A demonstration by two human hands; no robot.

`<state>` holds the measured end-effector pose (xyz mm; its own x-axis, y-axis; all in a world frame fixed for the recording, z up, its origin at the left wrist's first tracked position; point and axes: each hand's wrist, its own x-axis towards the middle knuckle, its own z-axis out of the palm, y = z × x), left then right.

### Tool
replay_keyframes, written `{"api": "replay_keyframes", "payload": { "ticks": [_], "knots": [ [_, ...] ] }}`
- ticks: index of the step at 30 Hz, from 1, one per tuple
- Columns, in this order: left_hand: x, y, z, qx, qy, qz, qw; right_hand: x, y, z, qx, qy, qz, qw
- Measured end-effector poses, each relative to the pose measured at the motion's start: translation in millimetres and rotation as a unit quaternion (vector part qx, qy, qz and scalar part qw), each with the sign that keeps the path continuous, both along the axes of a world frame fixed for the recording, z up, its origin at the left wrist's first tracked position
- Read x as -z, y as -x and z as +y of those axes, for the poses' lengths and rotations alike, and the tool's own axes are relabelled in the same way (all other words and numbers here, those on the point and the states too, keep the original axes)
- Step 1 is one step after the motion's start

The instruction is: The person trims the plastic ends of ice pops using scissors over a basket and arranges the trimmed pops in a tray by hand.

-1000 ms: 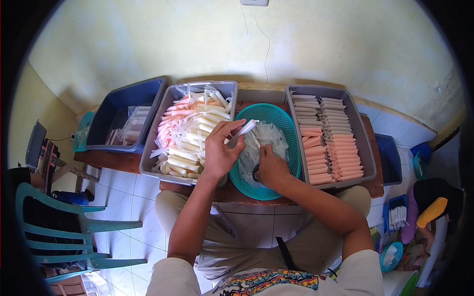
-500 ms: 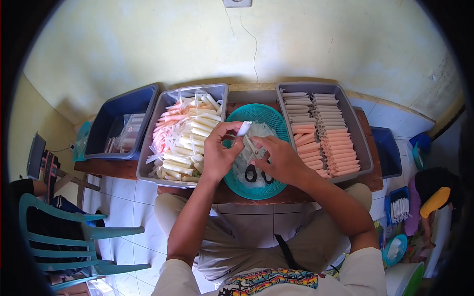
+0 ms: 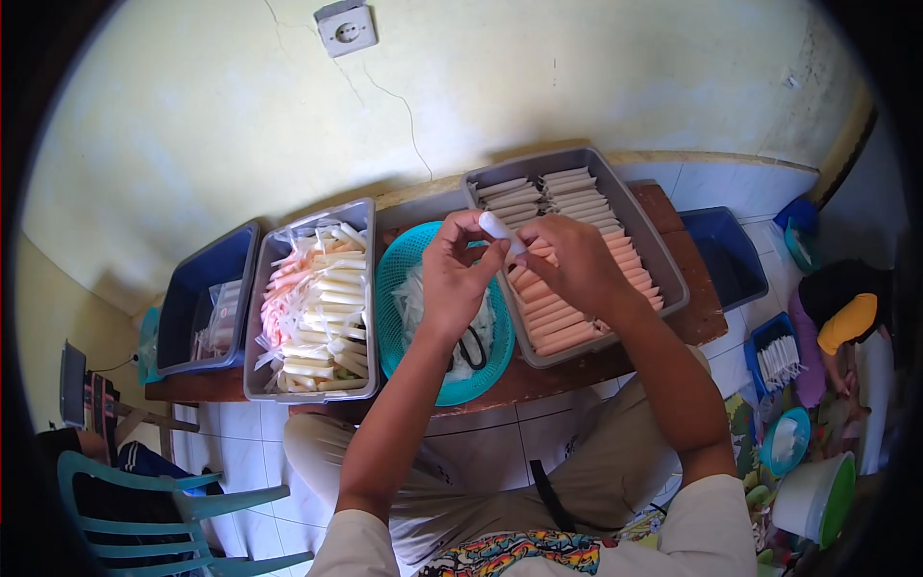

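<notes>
A short, pale white filled plastic tube, like an ice pop, is pinched between my two hands. My left hand closes on its upper end with thumb and fingers. At its lower end, the fingers of my right hand are drawn together. Under my left hand is a turquoise mesh basket of clear plastic wrappers, where the black handle of the scissors shows; my forearm hides the rest. Beyond my right hand lies a grey tray with rows of greyish and orange tubes.
Left of the basket, a grey tray holds loose pink and cream tubes. A dark blue bin with plastic packets stands farther left on the wooden bench. A green plastic chair is at lower left. Another person bends at the right.
My hands and the white tube have shifted from over the basket to the right tray's near-left edge. My right hand's fingers have closed on the tube. The view has turned.
</notes>
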<state>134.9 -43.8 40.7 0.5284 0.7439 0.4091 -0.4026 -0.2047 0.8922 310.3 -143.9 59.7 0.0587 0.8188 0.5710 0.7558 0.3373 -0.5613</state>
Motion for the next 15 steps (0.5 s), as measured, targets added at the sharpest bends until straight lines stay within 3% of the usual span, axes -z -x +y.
{"api": "replay_keyframes", "payload": {
  "ticks": [15],
  "knots": [
    [27.4, -114.2, 28.0, -0.001, 0.0, 0.062, 0.998, 10.1, -120.7, -8.1, 0.166, 0.083, -0.084, 0.979]
  ]
}}
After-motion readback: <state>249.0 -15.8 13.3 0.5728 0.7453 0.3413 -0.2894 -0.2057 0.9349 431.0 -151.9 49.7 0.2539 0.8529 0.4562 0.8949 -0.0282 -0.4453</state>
